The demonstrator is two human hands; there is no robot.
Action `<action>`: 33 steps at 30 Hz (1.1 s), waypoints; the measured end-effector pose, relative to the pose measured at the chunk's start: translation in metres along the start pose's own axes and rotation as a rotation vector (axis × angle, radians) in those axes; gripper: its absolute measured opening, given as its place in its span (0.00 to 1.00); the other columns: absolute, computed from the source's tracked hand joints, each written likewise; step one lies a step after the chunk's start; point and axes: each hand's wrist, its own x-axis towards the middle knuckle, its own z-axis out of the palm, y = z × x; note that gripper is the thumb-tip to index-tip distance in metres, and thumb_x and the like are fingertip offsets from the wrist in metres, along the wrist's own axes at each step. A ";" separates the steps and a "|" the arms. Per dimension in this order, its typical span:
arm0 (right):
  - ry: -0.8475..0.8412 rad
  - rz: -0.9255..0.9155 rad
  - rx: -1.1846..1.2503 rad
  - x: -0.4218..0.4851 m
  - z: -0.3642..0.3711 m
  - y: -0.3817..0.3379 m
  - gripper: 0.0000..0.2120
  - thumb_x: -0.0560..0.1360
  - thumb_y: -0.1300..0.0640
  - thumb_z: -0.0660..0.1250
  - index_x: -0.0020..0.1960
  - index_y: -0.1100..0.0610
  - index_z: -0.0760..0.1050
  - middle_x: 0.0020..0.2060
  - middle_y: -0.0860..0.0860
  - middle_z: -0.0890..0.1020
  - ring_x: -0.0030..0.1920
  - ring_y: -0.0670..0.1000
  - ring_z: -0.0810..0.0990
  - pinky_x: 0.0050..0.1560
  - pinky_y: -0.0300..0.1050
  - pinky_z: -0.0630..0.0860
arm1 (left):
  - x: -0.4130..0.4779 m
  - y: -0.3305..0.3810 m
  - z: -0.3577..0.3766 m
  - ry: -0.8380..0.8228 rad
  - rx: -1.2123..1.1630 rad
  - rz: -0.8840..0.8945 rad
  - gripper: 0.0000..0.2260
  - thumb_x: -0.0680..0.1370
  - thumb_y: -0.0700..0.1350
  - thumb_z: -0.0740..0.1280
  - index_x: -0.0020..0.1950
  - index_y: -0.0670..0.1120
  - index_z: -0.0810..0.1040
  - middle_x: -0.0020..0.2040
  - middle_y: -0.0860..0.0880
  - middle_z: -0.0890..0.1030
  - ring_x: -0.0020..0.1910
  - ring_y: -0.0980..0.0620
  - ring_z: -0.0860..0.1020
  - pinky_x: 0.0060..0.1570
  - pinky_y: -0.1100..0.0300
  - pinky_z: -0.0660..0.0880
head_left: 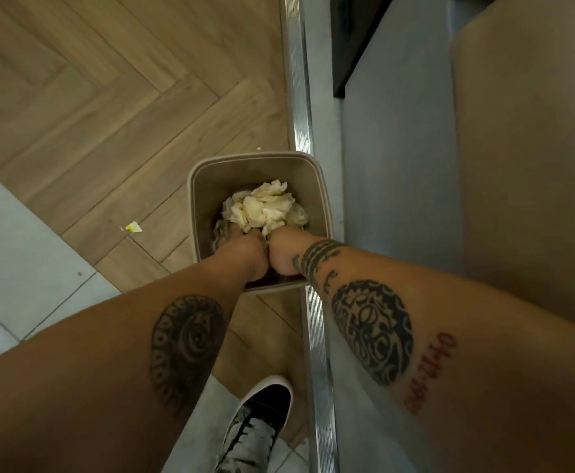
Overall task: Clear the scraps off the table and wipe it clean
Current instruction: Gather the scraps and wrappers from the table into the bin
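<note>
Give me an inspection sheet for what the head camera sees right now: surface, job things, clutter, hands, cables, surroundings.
Surface: no table in view; wood-pattern floor with pale tiles at lower left.
Job's things: beige bin on the floor, holding a crumpled pale wad of paper.
Clutter: one small yellow-and-white scrap on the floor, left of the bin.
Hands: left hand and right hand are both down inside the bin, side by side against the wad; fingers hidden, so the grip cannot be told.
Cables: nothing seen.
Surroundings: metal strip along the floor edge, grey surface to its right, the person's shoe below.
</note>
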 end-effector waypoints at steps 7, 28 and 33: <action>0.105 0.259 0.759 -0.079 -0.023 -0.022 0.18 0.82 0.59 0.61 0.69 0.64 0.73 0.68 0.61 0.74 0.68 0.60 0.73 0.70 0.50 0.69 | -0.071 0.004 -0.028 0.138 -0.112 0.001 0.32 0.79 0.57 0.66 0.81 0.60 0.58 0.82 0.41 0.39 0.78 0.33 0.57 0.73 0.45 0.62; 1.038 0.280 1.250 -0.596 -0.239 0.049 0.09 0.79 0.55 0.63 0.56 0.50 0.80 0.50 0.45 0.84 0.50 0.47 0.83 0.50 0.40 0.78 | -0.552 0.294 -0.200 0.391 -0.561 0.810 0.08 0.81 0.43 0.64 0.55 0.52 0.81 0.52 0.54 0.83 0.52 0.52 0.82 0.56 0.55 0.77; 1.350 0.542 1.359 -0.725 -0.186 0.123 0.07 0.77 0.54 0.64 0.52 0.46 0.79 0.50 0.46 0.84 0.50 0.51 0.84 0.56 0.51 0.80 | -0.635 0.393 -0.149 0.200 -0.144 1.193 0.08 0.80 0.43 0.64 0.53 0.53 0.81 0.48 0.58 0.83 0.43 0.57 0.80 0.43 0.60 0.73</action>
